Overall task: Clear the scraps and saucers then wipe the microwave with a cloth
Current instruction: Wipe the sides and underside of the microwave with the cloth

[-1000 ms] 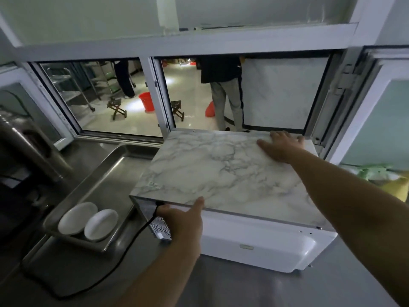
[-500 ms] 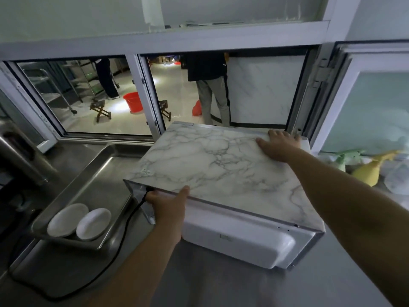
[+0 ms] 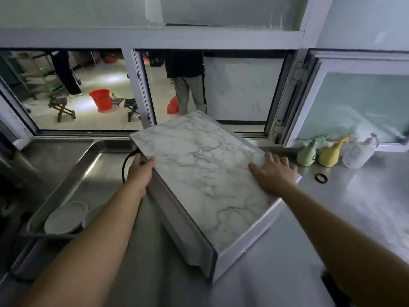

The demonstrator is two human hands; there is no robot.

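While you stand at the steel counter (image 3: 365, 209), this is how things lie.

Microwave: the microwave (image 3: 205, 173), its top covered in a marble pattern, sits on the counter turned at an angle, one corner reaching toward the window sill and the opposite corner toward you.

Your left hand: your left hand (image 3: 139, 171) grips the microwave's left edge near the far corner, thumb lying on the marble top and the fingers curled down over the side, out of sight.

Your right hand: your right hand (image 3: 273, 173) lies flat on the top by the right edge, fingers spread and relaxed, pressing on the surface and grasping nothing.

Cord: a black cord (image 3: 126, 165) loops out just beside your left hand, at the microwave's far left side.

Saucers: two white saucers (image 3: 66, 217) lie side by side in the near end of a steel tray (image 3: 88, 171) to the left of the microwave; your left forearm hides part of the right one.

Bottles: a green spray bottle (image 3: 309, 151), a yellow spray bottle (image 3: 332, 152) and a clear pump bottle (image 3: 358, 154) stand in a row against the window frame on the right.

Ring: a small black ring (image 3: 321, 178) lies on the counter near the bottles, apart from the microwave.

Beyond the window: a red bucket (image 3: 100, 99) stands on the floor, with folding stools near it and two people on their feet.
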